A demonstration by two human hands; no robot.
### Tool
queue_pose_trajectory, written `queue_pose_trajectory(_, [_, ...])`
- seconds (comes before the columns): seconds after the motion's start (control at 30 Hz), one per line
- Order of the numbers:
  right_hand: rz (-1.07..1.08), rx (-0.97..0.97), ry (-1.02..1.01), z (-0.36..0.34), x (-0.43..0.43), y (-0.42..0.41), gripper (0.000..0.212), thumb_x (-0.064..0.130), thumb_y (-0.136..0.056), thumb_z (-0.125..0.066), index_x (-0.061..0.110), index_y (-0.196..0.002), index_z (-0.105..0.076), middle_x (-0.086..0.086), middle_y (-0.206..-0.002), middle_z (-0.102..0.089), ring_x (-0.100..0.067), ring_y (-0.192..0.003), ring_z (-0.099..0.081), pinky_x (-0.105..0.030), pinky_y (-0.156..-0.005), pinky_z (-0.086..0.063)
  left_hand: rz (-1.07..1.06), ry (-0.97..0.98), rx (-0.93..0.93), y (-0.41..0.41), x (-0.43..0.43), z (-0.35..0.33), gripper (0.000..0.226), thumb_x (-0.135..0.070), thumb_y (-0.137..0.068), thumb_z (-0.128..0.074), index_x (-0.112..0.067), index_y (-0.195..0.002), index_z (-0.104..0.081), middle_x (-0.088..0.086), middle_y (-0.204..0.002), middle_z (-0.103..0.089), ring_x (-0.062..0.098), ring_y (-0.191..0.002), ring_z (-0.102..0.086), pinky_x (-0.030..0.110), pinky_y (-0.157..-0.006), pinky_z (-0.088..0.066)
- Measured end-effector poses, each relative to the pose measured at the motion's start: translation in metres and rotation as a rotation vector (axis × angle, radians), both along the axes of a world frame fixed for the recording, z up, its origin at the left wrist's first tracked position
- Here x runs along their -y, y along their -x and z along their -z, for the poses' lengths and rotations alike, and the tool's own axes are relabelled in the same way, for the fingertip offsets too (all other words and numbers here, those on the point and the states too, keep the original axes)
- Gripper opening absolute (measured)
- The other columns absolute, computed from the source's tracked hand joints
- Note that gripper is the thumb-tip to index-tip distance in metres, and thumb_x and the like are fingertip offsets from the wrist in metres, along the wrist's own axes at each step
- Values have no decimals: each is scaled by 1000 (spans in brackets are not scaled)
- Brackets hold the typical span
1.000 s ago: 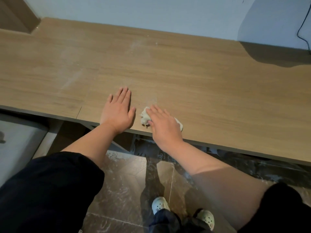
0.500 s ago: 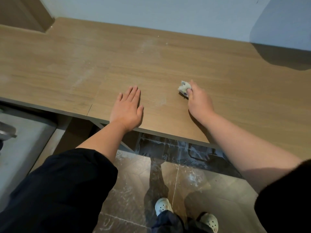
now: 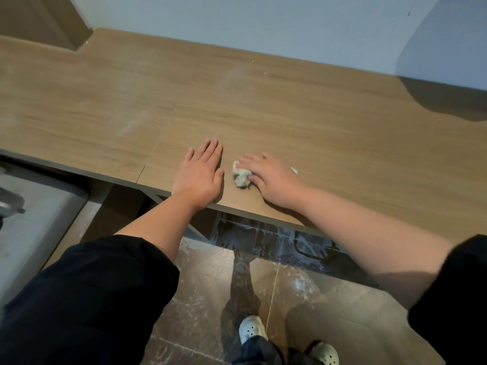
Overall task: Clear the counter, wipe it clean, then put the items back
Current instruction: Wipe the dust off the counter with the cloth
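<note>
The wooden counter (image 3: 316,122) carries no items, only pale dusty streaks (image 3: 131,127) and a few specks near the wall. My left hand (image 3: 199,177) rests flat on the counter near its front edge, fingers straight and together. Just to its right, my right hand (image 3: 274,180) lies palm down over a crumpled white wipe (image 3: 240,177) and presses it on the wood. The wipe bulges out under the fingers on the left, and a small corner of it shows on the hand's far side. This hand is motion-blurred.
A blue-grey wall (image 3: 263,27) backs the counter, and a wooden panel (image 3: 39,19) stands at the far left corner. A lower grey surface (image 3: 31,222) sits left of the counter. Below the front edge are brown floor tiles (image 3: 210,299) and my white shoes (image 3: 251,329).
My right hand swept the wipe away to the right and up the counter, then back toward the front edge beside my left hand. The left hand stayed planted.
</note>
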State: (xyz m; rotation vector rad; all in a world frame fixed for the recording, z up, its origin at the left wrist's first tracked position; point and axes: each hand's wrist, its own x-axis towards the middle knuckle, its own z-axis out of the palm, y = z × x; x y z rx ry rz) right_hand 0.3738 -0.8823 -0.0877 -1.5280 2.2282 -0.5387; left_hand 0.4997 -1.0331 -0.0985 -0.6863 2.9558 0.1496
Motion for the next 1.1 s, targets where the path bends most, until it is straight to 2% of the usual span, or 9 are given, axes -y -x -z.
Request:
queue_pose_trajectory(0.27, [-254,112,49,-6,-52,-59,40,13,-98,-48,19,-138,-50,3,-149,-41,-8,-141,-29,-31,-120,-13,-5,-12,-21,-1,0,0,59,-34,-103,-24,-14,-156,-7,0,-163,0,14,-150,3,37,-122,1])
queue_pose_trajectory(0.4, [115,172,167,-27,-41,-26,44,21,-100,-40,26,-144,-40,4,-150,-39,-20,-140,-32,-43,-117,-26,-5,-14,-22,-1,1,0,58,-35,-103,-23,-15,-156,-7,0,-163,-1,14,-150,3,38,-123,-1])
queue_pose_trajectory(0.53, [401,3,-16,-17,-22,28,46,21,-102,-38,24,-148,-31,4,-156,-27,-24,-146,-19,-41,-119,-11,-5,-4,-22,-2,0,1,58,-35,-103,-22,-15,-156,-6,0,-163,0,14,-150,4,38,-123,-1])
queue_pose_trajectory(0.77, [69,-148,21,6,-36,-32,49,18,-99,-44,26,-146,-33,7,-156,-24,-12,-145,-20,-32,-119,-4,0,16,3,-1,0,0,59,-35,-103,-21,-14,-156,-5,1,-163,1,16,-150,4,39,-123,-1])
queue_pose_trajectory(0.87, [-39,4,22,0,-50,-53,45,17,-101,-42,25,-145,-37,9,-154,-30,-5,-142,-24,-29,-119,-11,-1,17,6,0,0,1,59,-35,-103,-20,-14,-156,-6,1,-163,0,16,-150,4,39,-123,-2])
queue_pose_trajectory(0.93, [71,296,59,-13,-53,-63,39,16,-102,-40,24,-140,-46,7,-142,-49,4,-121,-47,-25,-108,-36,-1,11,11,0,-1,0,59,-35,-103,-20,-14,-156,-5,1,-163,1,16,-150,4,39,-123,-1])
queue_pose_trajectory(1.0, [366,511,183,-27,-46,-55,32,21,-103,-38,22,-130,-55,5,-108,-66,-2,-79,-60,-22,-71,-52,-1,7,17,-1,-1,0,59,-36,-103,-20,-14,-156,-4,2,-163,2,16,-150,5,38,-123,-1])
queue_pose_trajectory(1.03, [525,501,256,-30,-40,-42,31,23,-103,-37,20,-127,-57,5,-93,-65,-7,-68,-56,-20,-60,-48,-2,9,18,-1,0,0,59,-36,-103,-20,-14,-156,-3,1,-163,2,16,-150,5,38,-123,-1])
queue_pose_trajectory(1.1, [754,328,305,-31,-29,-4,34,24,-104,-34,17,-129,-55,4,-92,-62,-10,-74,-56,-22,-60,-44,0,13,21,-1,0,0,59,-36,-103,-19,-14,-155,-2,1,-163,3,16,-150,6,38,-123,0])
